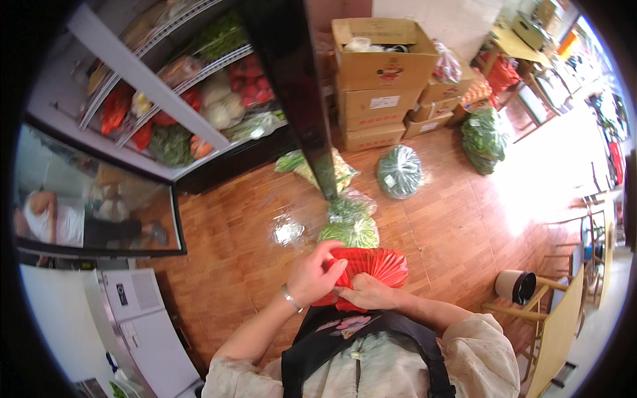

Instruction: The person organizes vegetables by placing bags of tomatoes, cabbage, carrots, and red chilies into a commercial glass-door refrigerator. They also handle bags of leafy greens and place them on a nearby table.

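A full red plastic bag [385,266] is held up in front of my dark apron, its film pleated toward the gathered neck. My right hand [368,292] grips the gathered plastic. My left hand [318,273], with a metal bracelet at the wrist, curls round the bag's upper left side, thumb and fingers pinching the red film. What the bag contains is hidden. Just beyond it on the floor lie a clear bag of green vegetables [351,233] and another bag of leafy greens [348,208].
An open glass-door refrigerator [199,99] holds bagged vegetables; its dark door edge [293,89] reaches down over the floor. Cardboard boxes [378,99] are stacked behind. Bagged greens [399,171] sit on the tiled floor. A bin [515,287] and wooden table [562,333] stand at right.
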The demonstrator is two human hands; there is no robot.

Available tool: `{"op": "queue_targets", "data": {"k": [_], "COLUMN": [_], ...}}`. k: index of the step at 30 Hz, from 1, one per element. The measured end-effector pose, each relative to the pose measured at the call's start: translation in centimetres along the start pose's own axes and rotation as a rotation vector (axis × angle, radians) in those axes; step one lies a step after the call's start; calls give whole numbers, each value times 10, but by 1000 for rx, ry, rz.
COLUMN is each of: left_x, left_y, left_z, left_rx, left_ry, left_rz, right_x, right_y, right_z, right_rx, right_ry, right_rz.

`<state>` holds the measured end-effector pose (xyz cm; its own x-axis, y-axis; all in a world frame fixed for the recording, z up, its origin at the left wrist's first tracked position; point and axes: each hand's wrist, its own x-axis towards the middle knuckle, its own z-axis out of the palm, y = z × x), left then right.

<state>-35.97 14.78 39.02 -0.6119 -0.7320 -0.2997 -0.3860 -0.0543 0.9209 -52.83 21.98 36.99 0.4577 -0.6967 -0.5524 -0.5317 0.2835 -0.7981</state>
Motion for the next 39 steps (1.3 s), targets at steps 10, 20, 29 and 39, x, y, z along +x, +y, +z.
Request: {"op": "queue_targets", "data": {"k": [10,20,29,39], "left_x": [-37,-38,-37,-44], "left_y": [-32,-47,-55,-50], "left_z": [47,69,57,30], "left_rx": [224,280,-260,-68], "left_ry": [-223,-53,-233,-262], "left_rz": [212,324,-209,-197], "right_x": [-44,-48,-52,-36], "right_y": [25,39,60,23], "right_z": [6,41,56,16], "right_rx": [616,804,-191,594], "right_ry": [65,273,807,243], "right_rz": [208,353,-227,77]}}
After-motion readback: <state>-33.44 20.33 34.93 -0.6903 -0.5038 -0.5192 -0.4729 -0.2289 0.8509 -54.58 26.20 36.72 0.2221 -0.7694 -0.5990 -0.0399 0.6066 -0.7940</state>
